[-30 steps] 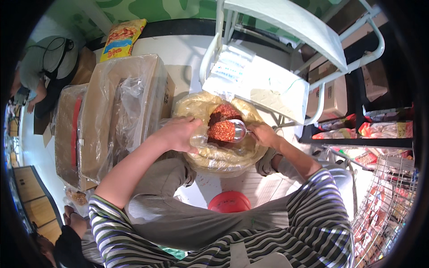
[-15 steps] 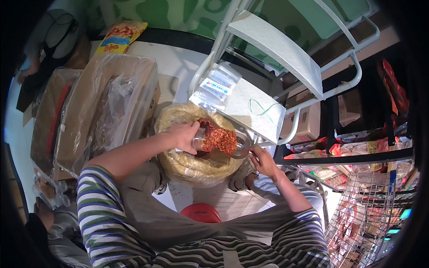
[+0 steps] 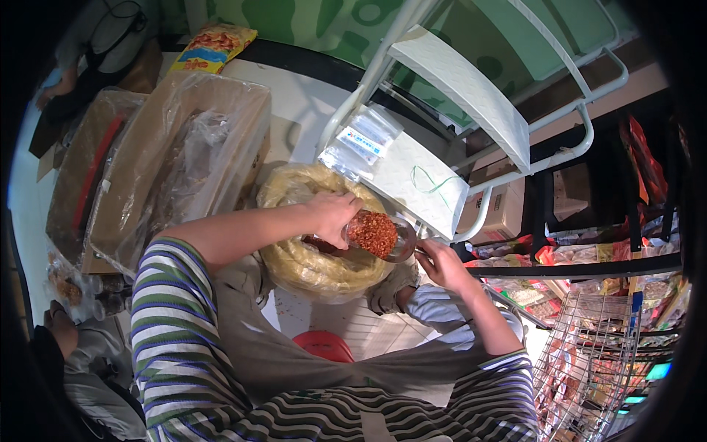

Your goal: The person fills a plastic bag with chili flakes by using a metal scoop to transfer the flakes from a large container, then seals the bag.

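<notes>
So the left hand (image 3: 333, 212) is curled tight around a clear container (image 3: 374, 234) packed with red chili flakes, holding it tipped on its side right over the big bag (image 3: 309, 261) of the same stuff. The fingers wrap the near end, so that end is hidden. The right hand (image 3: 440, 264) sits just beside the container's other end, fingers half closed around something small at the rim; can't really tell what it's pinching, but it looks to be touching the container's edge there.

The bag is a wide, rolled-down clear plastic one, sitting on the floor between the person's knees, with a red stool (image 3: 324, 345) just below it. Right behind it is a white step ladder (image 3: 456, 110) with a few small plastic packets (image 3: 361, 144) lying on its lower step. Off to the left are cardboard boxes (image 3: 184, 155) lined with plastic.
</notes>
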A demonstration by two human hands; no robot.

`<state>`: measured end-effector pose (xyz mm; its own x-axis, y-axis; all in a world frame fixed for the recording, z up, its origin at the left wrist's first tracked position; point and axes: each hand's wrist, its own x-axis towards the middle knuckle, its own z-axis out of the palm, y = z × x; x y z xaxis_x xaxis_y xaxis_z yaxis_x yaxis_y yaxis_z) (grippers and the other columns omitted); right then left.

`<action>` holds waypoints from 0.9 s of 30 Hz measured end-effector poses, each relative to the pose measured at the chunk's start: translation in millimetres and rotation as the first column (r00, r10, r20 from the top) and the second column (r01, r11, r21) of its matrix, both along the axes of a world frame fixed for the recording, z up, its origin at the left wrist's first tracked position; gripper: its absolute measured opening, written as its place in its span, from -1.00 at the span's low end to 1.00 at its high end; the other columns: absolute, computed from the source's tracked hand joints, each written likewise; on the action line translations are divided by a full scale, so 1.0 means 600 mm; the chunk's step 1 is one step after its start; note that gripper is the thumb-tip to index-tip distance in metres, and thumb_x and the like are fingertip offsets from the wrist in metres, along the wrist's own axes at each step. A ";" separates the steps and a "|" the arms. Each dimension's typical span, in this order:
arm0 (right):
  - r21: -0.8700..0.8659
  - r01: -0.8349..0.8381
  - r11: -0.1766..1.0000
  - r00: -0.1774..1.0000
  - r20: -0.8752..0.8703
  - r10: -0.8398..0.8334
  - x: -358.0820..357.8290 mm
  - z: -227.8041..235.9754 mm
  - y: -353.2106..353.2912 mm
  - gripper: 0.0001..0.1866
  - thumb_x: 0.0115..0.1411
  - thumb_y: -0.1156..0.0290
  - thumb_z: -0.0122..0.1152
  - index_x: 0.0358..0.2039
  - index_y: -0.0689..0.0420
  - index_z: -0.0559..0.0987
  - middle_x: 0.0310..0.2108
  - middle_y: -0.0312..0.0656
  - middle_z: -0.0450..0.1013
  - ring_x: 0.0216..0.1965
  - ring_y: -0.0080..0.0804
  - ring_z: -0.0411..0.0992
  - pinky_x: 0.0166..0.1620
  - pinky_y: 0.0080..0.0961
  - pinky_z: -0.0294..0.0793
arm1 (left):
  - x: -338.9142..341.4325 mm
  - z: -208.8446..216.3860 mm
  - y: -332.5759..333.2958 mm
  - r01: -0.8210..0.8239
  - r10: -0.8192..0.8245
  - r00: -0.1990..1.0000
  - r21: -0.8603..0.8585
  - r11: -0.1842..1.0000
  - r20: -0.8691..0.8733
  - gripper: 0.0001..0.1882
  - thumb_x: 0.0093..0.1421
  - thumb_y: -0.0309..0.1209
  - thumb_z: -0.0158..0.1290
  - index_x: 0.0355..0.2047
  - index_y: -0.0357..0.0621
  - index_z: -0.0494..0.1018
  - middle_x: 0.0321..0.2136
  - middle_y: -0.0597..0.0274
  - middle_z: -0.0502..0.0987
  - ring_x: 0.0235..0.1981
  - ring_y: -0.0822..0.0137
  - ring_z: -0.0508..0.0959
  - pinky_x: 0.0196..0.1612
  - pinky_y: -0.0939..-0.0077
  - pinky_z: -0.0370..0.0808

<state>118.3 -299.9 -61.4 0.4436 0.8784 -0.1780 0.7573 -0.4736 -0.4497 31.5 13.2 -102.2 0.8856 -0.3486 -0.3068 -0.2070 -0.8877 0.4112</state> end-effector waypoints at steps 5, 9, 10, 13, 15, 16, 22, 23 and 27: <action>-0.048 0.014 0.999 0.999 -0.042 -0.016 0.028 0.065 0.041 -0.72 0.17 0.43 0.28 -0.11 0.23 0.59 -0.23 0.10 0.56 -0.18 0.14 0.51 -0.11 -0.15 0.51 | -0.001 -0.027 0.005 -0.005 0.007 0.991 -0.016 1.000 0.134 0.07 -0.08 0.13 0.31 0.25 -0.34 0.14 0.08 -0.13 0.37 0.12 -0.02 0.45 0.11 0.13 0.49; -0.053 -0.048 0.997 0.998 -0.032 0.047 0.064 0.093 0.056 -0.71 0.14 0.45 0.30 -0.11 0.23 0.60 -0.22 0.06 0.57 -0.17 0.10 0.52 -0.10 -0.19 0.52 | 0.016 -0.018 -0.006 -0.044 0.051 0.996 -0.091 0.995 0.074 0.06 -0.09 0.09 0.34 0.23 -0.33 0.14 0.10 -0.15 0.36 0.14 -0.07 0.43 0.16 0.10 0.45; -0.012 -0.061 0.998 0.997 -0.052 0.060 0.070 0.099 0.064 -0.72 0.13 0.48 0.28 -0.11 0.21 0.60 -0.24 0.02 0.58 -0.18 0.04 0.54 -0.09 -0.23 0.52 | 0.014 -0.022 -0.006 -0.055 0.061 0.995 -0.080 0.995 0.075 0.06 -0.09 0.09 0.34 0.23 -0.33 0.14 0.10 -0.15 0.36 0.14 -0.07 0.43 0.16 0.10 0.45; -0.113 -0.002 0.994 0.971 -0.238 -0.025 0.102 0.116 0.075 -0.73 0.16 0.54 0.21 -0.10 0.20 0.59 -0.28 -0.09 0.60 -0.34 -0.27 0.53 -0.24 -0.40 0.50 | 0.018 -0.041 -0.008 -0.099 0.118 0.989 -0.182 0.978 0.094 0.06 -0.09 0.07 0.35 0.24 -0.28 0.11 0.12 -0.16 0.35 0.15 -0.08 0.43 0.19 0.10 0.42; -0.133 0.059 0.989 0.937 -0.335 -0.101 0.113 0.130 0.083 -0.72 0.17 0.56 0.22 -0.07 0.22 0.58 -0.27 -0.12 0.61 -0.41 -0.40 0.49 -0.30 -0.44 0.47 | 0.020 -0.044 -0.006 -0.128 0.146 0.987 -0.222 0.967 0.067 0.06 -0.09 0.08 0.36 0.24 -0.27 0.11 0.13 -0.16 0.34 0.15 -0.08 0.42 0.20 0.11 0.41; -0.145 0.090 0.985 0.910 -0.390 -0.140 0.121 0.133 0.088 -0.71 0.17 0.57 0.23 -0.07 0.23 0.58 -0.26 -0.12 0.61 -0.42 -0.41 0.49 -0.31 -0.43 0.47 | 0.023 -0.045 -0.004 -0.176 0.195 0.980 -0.259 0.950 0.050 0.06 -0.10 0.08 0.36 0.24 -0.26 0.11 0.13 -0.15 0.34 0.16 -0.09 0.42 0.21 0.12 0.40; -0.165 0.038 0.986 0.931 -0.353 -0.095 0.126 0.164 0.107 -0.66 0.12 0.61 0.27 -0.05 0.25 0.57 -0.26 -0.11 0.60 -0.34 -0.39 0.55 -0.23 -0.44 0.51 | 0.029 -0.062 -0.001 -0.245 0.261 0.965 -0.267 0.932 0.028 0.11 -0.09 0.11 0.35 0.29 -0.25 0.07 0.19 -0.16 0.28 0.23 -0.08 0.36 0.27 0.08 0.33; -0.074 -0.004 0.997 0.936 -0.351 -0.023 0.132 0.146 0.100 -0.66 0.13 0.62 0.28 -0.05 0.24 0.56 -0.27 -0.13 0.61 -0.37 -0.44 0.55 -0.27 -0.46 0.51 | 0.028 -0.064 0.000 -0.268 0.287 0.958 -0.280 0.922 0.026 0.12 -0.09 0.11 0.35 0.30 -0.24 0.06 0.20 -0.16 0.28 0.25 -0.08 0.34 0.28 0.07 0.32; 0.020 -0.059 0.998 0.946 -0.317 0.062 0.129 0.148 0.097 -0.66 0.14 0.67 0.29 -0.04 0.24 0.56 -0.26 -0.19 0.60 -0.36 -0.55 0.53 -0.29 -0.52 0.52 | 0.027 -0.072 -0.006 -0.255 0.283 0.956 -0.257 0.932 0.078 0.12 -0.09 0.10 0.36 0.30 -0.26 0.07 0.19 -0.17 0.27 0.24 -0.08 0.34 0.28 0.09 0.32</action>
